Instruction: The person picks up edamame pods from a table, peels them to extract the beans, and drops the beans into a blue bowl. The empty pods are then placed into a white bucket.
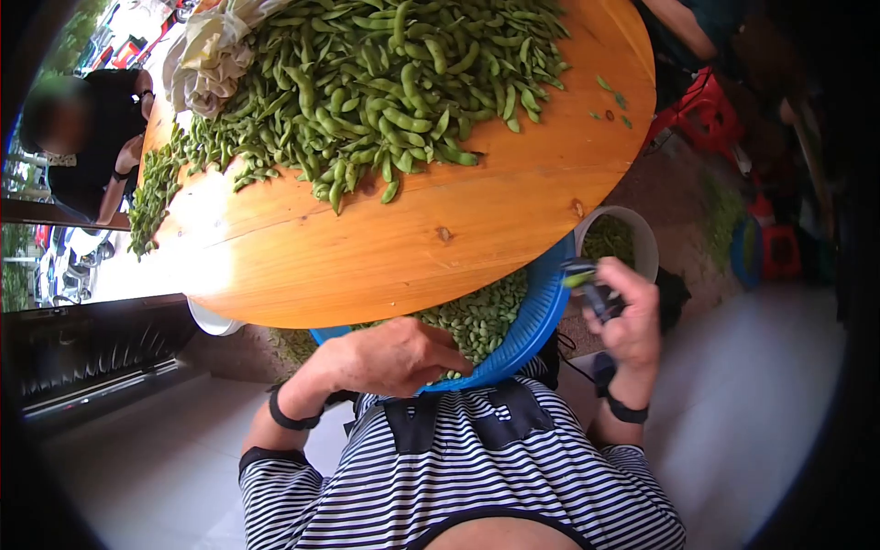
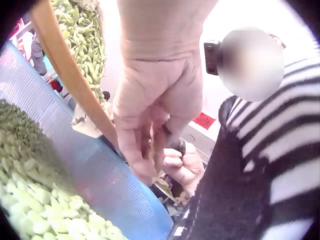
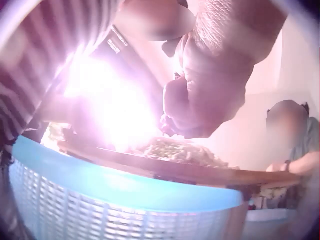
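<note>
My left hand (image 1: 394, 356) reaches over the blue basket (image 1: 553, 298), fingers bent down close above the shelled green beans (image 1: 495, 316). A few pale beans show beside its fingertips. In the left wrist view the left hand's fingers (image 2: 132, 150) point down near the basket's rim, the palm side mostly hidden, so I cannot tell whether it holds anything. Raised just right of the basket, my right hand (image 1: 628, 316) grips a small dark tool (image 1: 600, 298). A green bean pod (image 1: 577, 278) lies against the tool's upper end. Glare washes out much of the right wrist view.
A round wooden table (image 1: 440, 234) overhangs the basket's far side, heaped with green pods (image 1: 403, 92). A crumpled pale bag (image 1: 206, 60) lies on its left. A white bucket (image 1: 646, 243) stands right of the basket. Another person (image 1: 101, 137) sits at the left; red stools (image 1: 710, 115) stand right.
</note>
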{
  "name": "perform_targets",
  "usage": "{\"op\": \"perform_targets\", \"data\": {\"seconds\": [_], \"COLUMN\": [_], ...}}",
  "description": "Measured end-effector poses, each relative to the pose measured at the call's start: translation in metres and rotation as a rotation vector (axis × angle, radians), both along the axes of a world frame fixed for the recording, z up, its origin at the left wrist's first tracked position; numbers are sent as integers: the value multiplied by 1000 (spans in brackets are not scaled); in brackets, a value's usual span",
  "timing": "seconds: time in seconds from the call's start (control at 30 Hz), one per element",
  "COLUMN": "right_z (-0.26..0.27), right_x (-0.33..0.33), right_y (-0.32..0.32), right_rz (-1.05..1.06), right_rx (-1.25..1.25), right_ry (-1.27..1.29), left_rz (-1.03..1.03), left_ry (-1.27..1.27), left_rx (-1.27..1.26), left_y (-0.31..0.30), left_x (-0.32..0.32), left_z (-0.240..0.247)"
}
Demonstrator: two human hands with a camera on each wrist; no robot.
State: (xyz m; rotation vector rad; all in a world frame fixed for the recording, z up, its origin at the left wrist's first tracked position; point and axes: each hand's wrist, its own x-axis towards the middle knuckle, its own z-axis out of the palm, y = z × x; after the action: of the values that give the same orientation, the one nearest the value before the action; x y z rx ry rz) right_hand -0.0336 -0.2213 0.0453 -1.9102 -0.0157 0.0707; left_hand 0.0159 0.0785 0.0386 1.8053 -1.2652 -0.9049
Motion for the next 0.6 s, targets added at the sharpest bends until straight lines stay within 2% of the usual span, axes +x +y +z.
{"op": "perform_targets", "data": {"seconds": [0.03, 0.07, 0.13, 0.2, 0.23, 0.3, 0.33, 0.4, 0.47, 0.53, 0.6], "right_z": [-6, -5, -6, -7, -7, -7, -15, -12, -16, 0, -7], "right_x": [-1, -3, -10, -14, -13, -11, -9, -4, 0, 9, 14], "right_y": [-22, -35, -55, -66, -64, -57, -57, -43, -30, -2, 19], "right_rz": [-67, -191, -346, -398, -394, -416, -387, -379, -327, -174, -56], "right_rx": [-317, -533, -956, -945, -942, -776, -781, -740, -660, -366, -53], "right_ry": [-90, -118, -40, 49, 42, 87, 10, 34, -103, -81, -61], "left_rz": [89, 257, 714, 939, 945, 976, 976, 977, 940, 891, 946], "left_ry": [-70, -110, -170, -485, -490, -548, -550, -609, -593, -575, 101], "left_rx": [-21, -100, 14, 6, 7, 38, 37, 80, 104, 124, 124], "left_y": [4, 11, 14, 20, 20, 18, 15, 7, 8, 3, -8], "left_x": [7, 12, 30, 61, 72, 84, 84, 82, 77, 66, 49], "left_z": [9, 2, 11, -10, -17, -23, -23, -20, -18, -9, 6]}}
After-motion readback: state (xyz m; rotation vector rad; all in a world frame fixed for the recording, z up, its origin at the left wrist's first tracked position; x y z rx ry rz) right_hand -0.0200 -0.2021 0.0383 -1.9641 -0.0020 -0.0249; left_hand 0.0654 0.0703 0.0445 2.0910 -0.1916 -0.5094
